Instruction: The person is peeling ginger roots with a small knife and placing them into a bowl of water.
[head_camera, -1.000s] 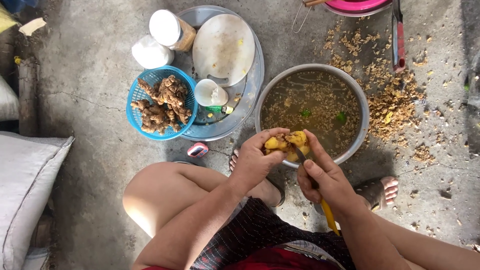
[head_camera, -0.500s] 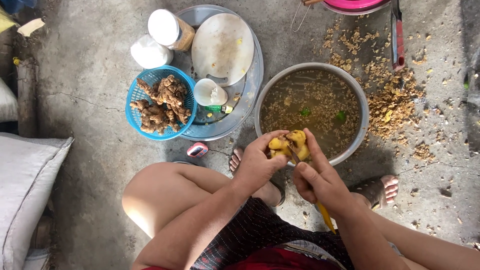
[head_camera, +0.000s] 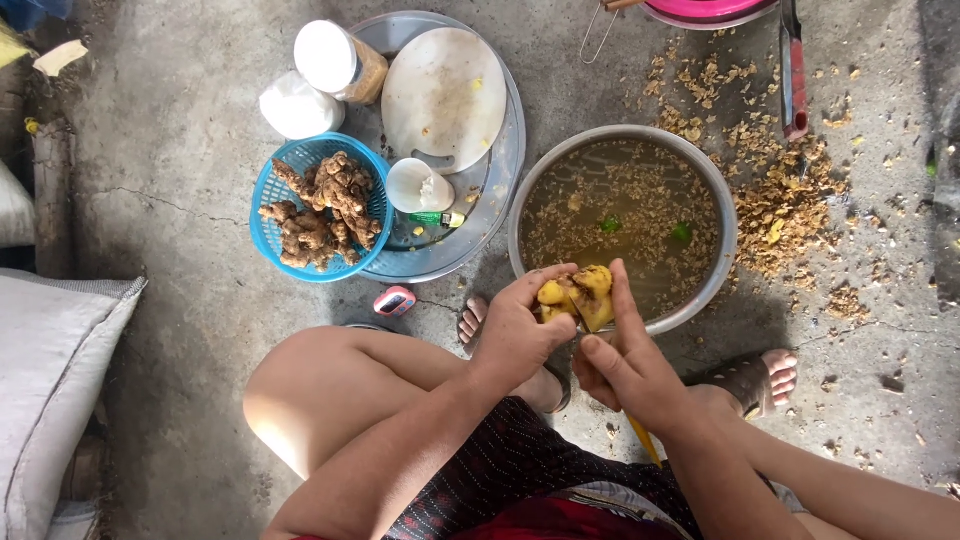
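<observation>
My left hand (head_camera: 520, 325) grips a peeled yellow ginger root (head_camera: 578, 296) over the near rim of a metal bowl (head_camera: 722, 210) of murky water with floating peelings. My right hand (head_camera: 625, 365) rests against the same root, forefinger stretched up along it, and closes on a yellow-handled tool (head_camera: 645, 440) whose blade is hidden. Unpeeled brown ginger (head_camera: 320, 210) fills a blue plastic basket (head_camera: 265, 195) to the left.
A round metal tray (head_camera: 505, 165) holds a white cutting disc (head_camera: 445, 95), a white-lidded jar (head_camera: 335, 62) and a white cup (head_camera: 415, 185). Peelings (head_camera: 790, 200) lie on the concrete right of the bowl. Red-handled tool (head_camera: 793, 75) far right; grey cushion (head_camera: 50, 380) left.
My hands have shifted slightly on the root, with my right forefinger stretching further up along it. Everything else stays in place.
</observation>
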